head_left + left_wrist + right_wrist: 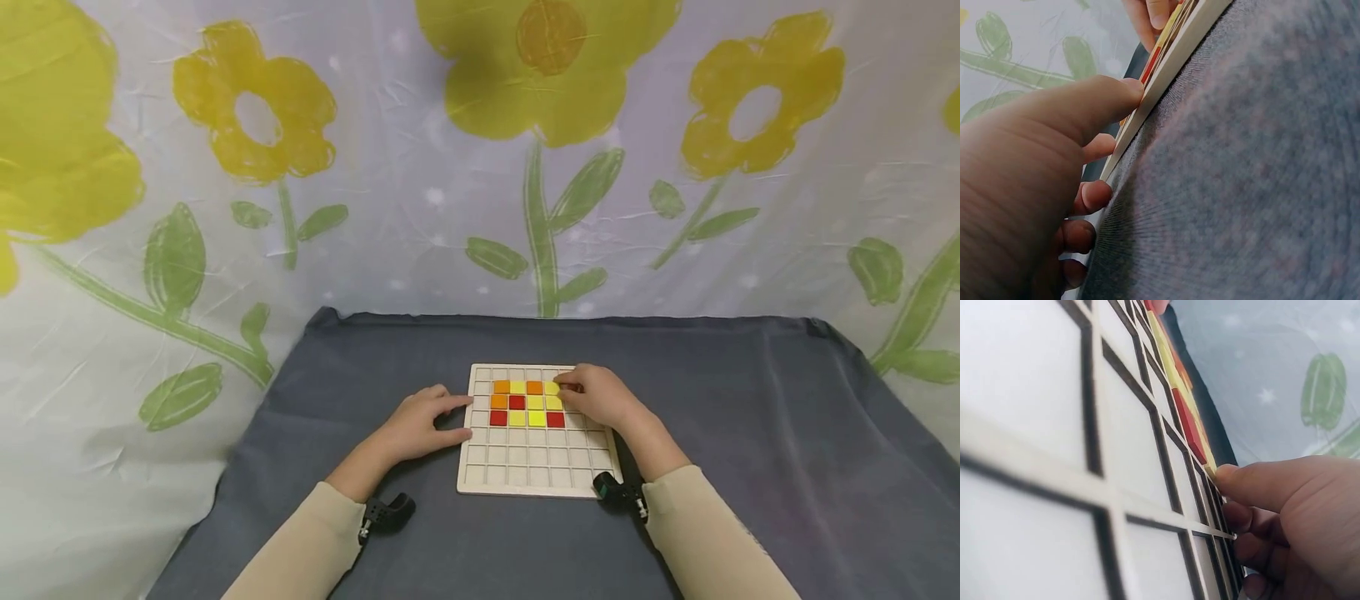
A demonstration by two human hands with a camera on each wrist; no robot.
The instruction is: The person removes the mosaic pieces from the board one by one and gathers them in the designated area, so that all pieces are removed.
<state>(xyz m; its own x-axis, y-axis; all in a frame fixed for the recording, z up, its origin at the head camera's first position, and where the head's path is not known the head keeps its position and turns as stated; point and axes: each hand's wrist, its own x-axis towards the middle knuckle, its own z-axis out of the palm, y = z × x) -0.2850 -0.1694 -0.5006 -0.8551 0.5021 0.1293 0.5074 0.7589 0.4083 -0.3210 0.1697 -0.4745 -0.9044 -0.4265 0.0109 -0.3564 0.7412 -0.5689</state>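
A light wooden grid board [528, 479] lies on the dark cloth, with rows of orange, yellow and red square tiles in its upper cells. At the right end of the top row, my right hand [602, 396] pinches a yellow tile [551, 388] between thumb and fingers. The right wrist view shows the thumb [1235, 481] against a yellow tile edge and the other fingers curled below it. My left hand [420, 423] touches the board's left edge with its thumb and index finger, which are extended and apart. A red tile [498, 418] is nearest to it on the board.
Dark grey cloth [712, 375] covers the table. Behind it hangs a pale backdrop [397, 208] printed with yellow flowers. Black wrist cameras sit on both arms; the right one [617, 490] overlaps the board's lower right corner in the head view.
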